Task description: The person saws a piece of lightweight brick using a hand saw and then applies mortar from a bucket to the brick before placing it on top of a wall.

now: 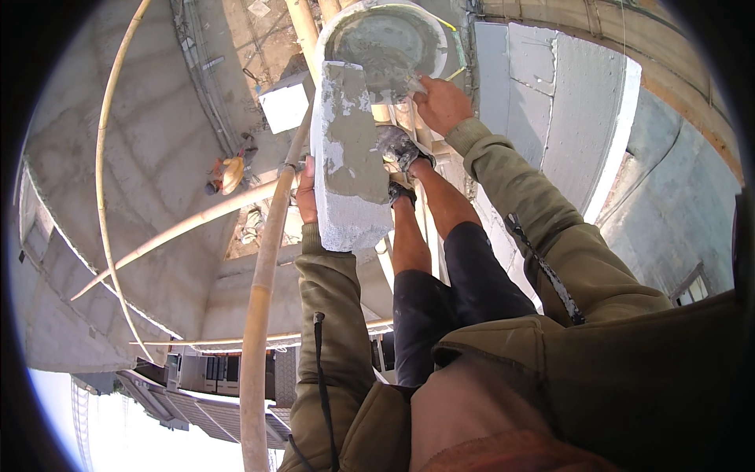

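A long white lightweight block (358,220) stands out in front of me, its upper face spread with wet grey mortar (355,149). My left hand (307,193) grips the block by its left side; most of the fingers are hidden behind it. Just past the block's far end is a round tub (450,55) of grey mortar (385,43). At the tub's near right rim, my right hand (444,105) is closed round a small mortar-smeared tool (415,83). The tool's far end is lost against the mortar, so its full shape does not show.
Bamboo poles (263,291) of scaffolding cross on my left and run beneath my feet. Pale block wall panels (531,94) rise on the right. Far below, a person in a yellow hard hat (232,175) is near a white block (285,106). My mortar-stained shoes (399,148) are beside the block.
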`<state>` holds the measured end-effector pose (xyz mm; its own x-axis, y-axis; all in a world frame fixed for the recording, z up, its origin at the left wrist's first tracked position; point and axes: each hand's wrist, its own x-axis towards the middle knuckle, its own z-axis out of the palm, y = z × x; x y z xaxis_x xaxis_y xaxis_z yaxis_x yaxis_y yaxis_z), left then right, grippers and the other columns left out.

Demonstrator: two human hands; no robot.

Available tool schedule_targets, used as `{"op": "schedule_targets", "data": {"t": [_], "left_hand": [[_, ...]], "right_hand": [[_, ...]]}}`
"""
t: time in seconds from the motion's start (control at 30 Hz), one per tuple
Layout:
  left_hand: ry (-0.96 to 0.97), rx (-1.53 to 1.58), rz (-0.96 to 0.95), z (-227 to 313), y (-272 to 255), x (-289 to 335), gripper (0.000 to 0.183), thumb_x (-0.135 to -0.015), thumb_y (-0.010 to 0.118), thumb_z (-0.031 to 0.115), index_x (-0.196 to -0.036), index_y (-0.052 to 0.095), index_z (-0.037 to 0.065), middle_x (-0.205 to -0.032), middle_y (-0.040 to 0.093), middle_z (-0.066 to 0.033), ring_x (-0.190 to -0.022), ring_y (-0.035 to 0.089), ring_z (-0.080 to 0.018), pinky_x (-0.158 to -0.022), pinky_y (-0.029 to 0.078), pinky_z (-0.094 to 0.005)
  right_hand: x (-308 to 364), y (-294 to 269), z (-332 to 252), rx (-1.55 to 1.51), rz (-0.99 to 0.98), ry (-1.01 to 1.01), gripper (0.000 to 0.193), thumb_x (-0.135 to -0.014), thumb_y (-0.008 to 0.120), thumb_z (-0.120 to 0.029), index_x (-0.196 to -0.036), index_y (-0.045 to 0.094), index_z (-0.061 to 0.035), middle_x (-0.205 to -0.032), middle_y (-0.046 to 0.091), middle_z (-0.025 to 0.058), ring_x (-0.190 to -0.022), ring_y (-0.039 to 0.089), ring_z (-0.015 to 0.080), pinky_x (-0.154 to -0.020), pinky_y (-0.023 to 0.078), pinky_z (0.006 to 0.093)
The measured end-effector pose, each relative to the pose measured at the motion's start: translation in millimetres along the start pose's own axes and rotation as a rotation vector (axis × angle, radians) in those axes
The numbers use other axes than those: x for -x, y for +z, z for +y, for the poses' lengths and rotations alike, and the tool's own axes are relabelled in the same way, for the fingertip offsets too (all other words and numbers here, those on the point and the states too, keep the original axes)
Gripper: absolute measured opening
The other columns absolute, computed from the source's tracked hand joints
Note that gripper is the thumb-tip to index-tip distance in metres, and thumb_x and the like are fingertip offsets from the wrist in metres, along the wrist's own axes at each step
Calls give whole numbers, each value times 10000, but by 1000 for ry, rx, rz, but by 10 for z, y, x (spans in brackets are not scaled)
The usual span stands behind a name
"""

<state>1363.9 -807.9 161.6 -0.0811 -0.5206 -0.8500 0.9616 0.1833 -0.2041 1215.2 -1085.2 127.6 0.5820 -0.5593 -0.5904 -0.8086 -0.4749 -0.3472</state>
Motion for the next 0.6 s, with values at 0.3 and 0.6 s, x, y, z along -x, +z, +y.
{"op": "schedule_targets", "data": {"t": [0.3, 0.6], "left_hand": [[195, 8, -82, -155, -154, 132, 560, -1030, 593, 391, -1444, 540, 18, -1369, 646, -167, -1218, 638, -336, -1075, 501, -483], [192, -35, -49, -110, -297, 18, 551, -1018, 616, 403, -1403, 572, 13, -1317, 673, -165, -1177, 654, -338, -1052, 516, -474]], "right_hand": [[-981, 665, -74, -521, -477, 269, 491, -915, 685, -394, -1208, 690, 0, -998, 740, 198, -731, 711, 341, -686, 555, 462], [114, 43, 297, -622, -267, -32, 577, -910, 751, -464, -1253, 695, -3, -939, 718, 121, -747, 682, 259, -712, 542, 395]]}}
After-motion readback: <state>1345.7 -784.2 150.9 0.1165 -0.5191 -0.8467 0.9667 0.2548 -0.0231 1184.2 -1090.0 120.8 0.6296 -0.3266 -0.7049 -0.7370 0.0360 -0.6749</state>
